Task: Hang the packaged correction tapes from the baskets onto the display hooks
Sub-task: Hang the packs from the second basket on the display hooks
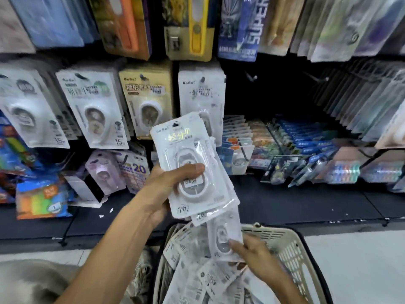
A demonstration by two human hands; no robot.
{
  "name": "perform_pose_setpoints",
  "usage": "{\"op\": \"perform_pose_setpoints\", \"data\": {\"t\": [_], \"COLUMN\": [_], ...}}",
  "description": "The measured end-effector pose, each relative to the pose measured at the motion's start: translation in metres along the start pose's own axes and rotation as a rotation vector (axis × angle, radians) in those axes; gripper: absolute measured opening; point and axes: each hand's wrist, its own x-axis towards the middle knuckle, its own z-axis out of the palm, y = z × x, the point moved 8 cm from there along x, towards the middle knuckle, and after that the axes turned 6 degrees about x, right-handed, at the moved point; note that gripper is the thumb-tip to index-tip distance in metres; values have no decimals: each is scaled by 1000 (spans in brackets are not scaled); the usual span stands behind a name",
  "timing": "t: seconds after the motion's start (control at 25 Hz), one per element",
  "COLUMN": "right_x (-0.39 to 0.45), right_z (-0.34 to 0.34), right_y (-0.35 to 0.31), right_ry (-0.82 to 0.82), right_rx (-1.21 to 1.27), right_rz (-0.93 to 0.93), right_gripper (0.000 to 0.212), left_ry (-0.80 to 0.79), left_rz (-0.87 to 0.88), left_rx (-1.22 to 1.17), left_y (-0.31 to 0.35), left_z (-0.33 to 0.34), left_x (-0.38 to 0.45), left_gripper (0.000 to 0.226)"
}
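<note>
While the head view is blurred toward its edges, it shows a shop display wall hung with packaged stationery above a dark shelf (285, 207), with pale floor (361, 270) below. Two bare display hooks (252, 78) project from the dark panel at centre right. On the row left of them hang four fronts of white and cream correction tape packs (202, 93). A cream plastic basket (291, 244) sits at bottom centre, holding many loose packs; their number cannot be counted. Left hand (166, 189) is raised in front of the shelf, its grip closed with thumb across the face of a fanned stack of packs (192, 163), at least three. Right hand (256, 257) is low over the basket, fingers pinched on one pack (223, 235) that stands just beneath the stack.
</note>
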Motion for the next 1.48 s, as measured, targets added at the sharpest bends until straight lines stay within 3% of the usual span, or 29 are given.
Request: {"op": "perform_pose_setpoints", "data": {"t": [0.08, 0.24, 0.36, 0.44, 0.6, 0.76, 0.88, 0.96, 1.04, 1.12, 1.2, 1.32, 1.4, 1.48], "right_x": [-1, -7, -2, 1, -10, -6, 13, 9, -9, -20, -26, -26, -23, -21], "right_z": [-35, -69, -77, -83, -104, -108, -99, -91, -66, -34, -25, -33, -43, -60], "right_y": [-48, -168, -230, -244, -238, -243, -257, -269, -291, -304, -308, -304, -292, -279], "right_ry": [108, 130, 182, 264, 486, 572, 564, 556, 356, 156, 173, 218, 215, 307], "right_rx": [157, 275, 263, 264, 361, 313, 301, 237, 227, 129, 67, 345, 630, 715], "right_rz": [-115, -363, -441, -433, -427, -456, -377, -431, -600, -623, -638, -587, -482, -425], "right_gripper": [26, 37, 24, 9, 7, 25, 41, 42, 46, 54, 49, 31, 39, 40], "left_ry": [-2, -29, -52, -46, -63, -121, -114, -103, -86, -77, -76, -154, -205, -177], "left_rz": [112, 315, 380, 374, 367, 361, 336, 338, 354, 340, 290, 177, 103, 79], "left_rx": [65, 152, 181, 160, 67, 19, 33, 34, 49, 48, 19, -64, -97, -51], "left_y": [32, 111, 143, 142, 130, 129, 122, 121, 119, 114, 108, 101, 96, 95], "left_z": [5, 12, 21, 22, 21, 28, 33, 33, 34, 37, 41, 44, 46, 43], "left_x": [-3, 3, 6, 5, 4, 6, 9, 8, 9, 10, 9, 7, 4, 4], "left_gripper": [65, 58, 65, 66, 68, 63, 75, 81, 86, 84, 73, 68, 82, 82]}}
